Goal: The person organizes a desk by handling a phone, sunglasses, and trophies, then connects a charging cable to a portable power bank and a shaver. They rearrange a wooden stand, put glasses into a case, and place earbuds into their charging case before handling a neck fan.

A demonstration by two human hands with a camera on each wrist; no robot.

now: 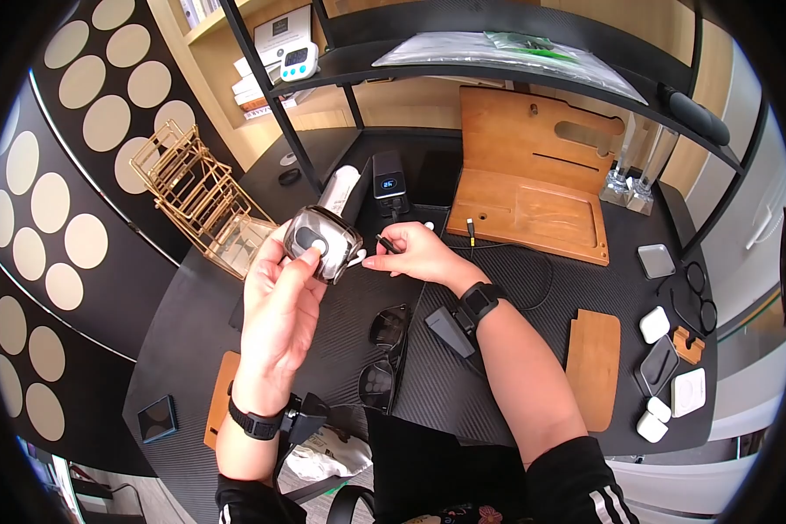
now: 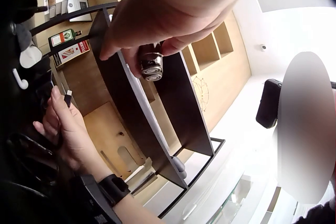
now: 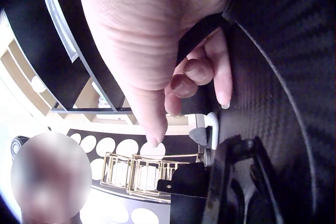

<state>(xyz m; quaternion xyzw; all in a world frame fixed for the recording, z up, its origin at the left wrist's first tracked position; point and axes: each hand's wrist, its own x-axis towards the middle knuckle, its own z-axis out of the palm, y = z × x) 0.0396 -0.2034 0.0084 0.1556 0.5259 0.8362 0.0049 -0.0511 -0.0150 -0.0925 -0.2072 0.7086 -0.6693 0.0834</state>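
My left hand (image 1: 279,306) grips a rounded, shiny dark-chrome device (image 1: 334,240), thumb on its front near a pale round button. In the left wrist view two ringed circles show on the end of this chrome device (image 2: 152,69), below the left hand (image 2: 178,11). To its right, my right hand (image 1: 424,256) pinches a black cable (image 1: 386,245) between thumb and fingers. The cable's plug (image 2: 68,98) sticks out from the right hand (image 2: 68,129) in the left wrist view. A white earbud (image 1: 358,257) shows between the device and the right thumb. In the right wrist view, a black cable (image 3: 199,37) crosses the right palm.
Behind the hands stands a black power bank (image 1: 389,179) with a lit display. A wooden organizer (image 1: 528,188) leans at the back. Sunglasses (image 1: 382,358) lie in front, near a wooden board (image 1: 592,371). White cases (image 1: 653,325) and glasses (image 1: 697,297) sit at right; a shelf (image 1: 489,70) overhangs.
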